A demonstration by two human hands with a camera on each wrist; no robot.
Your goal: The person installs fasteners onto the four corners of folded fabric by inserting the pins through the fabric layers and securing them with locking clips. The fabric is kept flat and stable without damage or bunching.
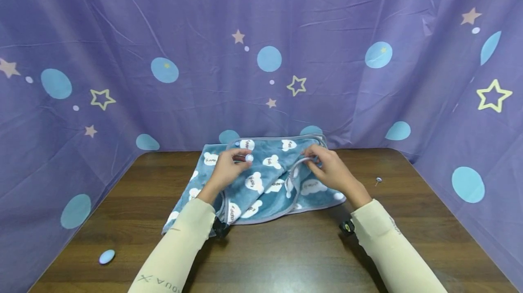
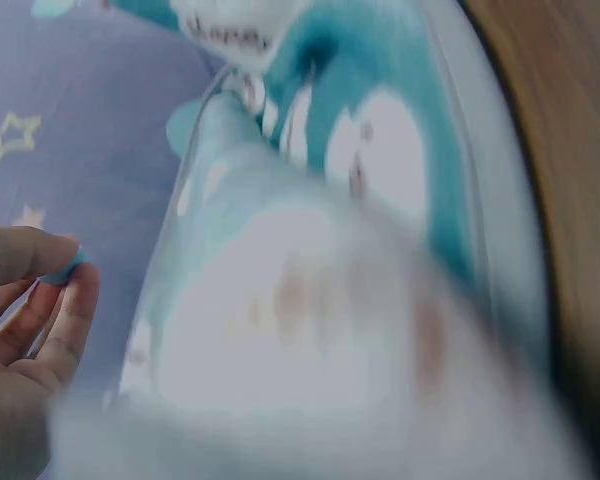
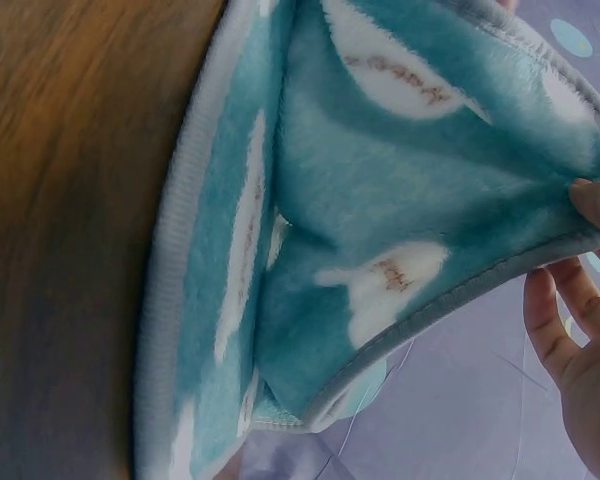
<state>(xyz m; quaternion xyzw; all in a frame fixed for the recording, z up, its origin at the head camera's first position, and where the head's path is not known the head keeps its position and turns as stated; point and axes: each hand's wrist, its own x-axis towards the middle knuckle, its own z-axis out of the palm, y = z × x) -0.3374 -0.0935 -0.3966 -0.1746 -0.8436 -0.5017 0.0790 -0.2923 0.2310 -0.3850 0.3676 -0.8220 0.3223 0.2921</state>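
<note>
A teal fleece blanket (image 1: 265, 197) with white bear-head prints and grey edging lies folded on the table. My left hand (image 1: 229, 166) is over its left part, pinching a small light-blue round cap (image 1: 249, 158) between thumb and fingers; the same cap (image 2: 64, 268) shows in the left wrist view. With thumb and fingers, my right hand (image 1: 328, 168) grips the blanket's grey-edged layer and holds it raised. From the right wrist view, the lifted blanket (image 3: 410, 200) opens into a fold beside the right hand (image 3: 590, 350). A small blue dot (image 1: 237, 144) shows near the blanket's back edge.
On the brown wooden table (image 1: 286, 256), a light-blue oval cap (image 1: 107, 256) lies at the front left. A round-headed pin (image 1: 378, 180) is on the right side. A purple curtain (image 1: 261, 21) with stars and dots hangs behind and along both sides.
</note>
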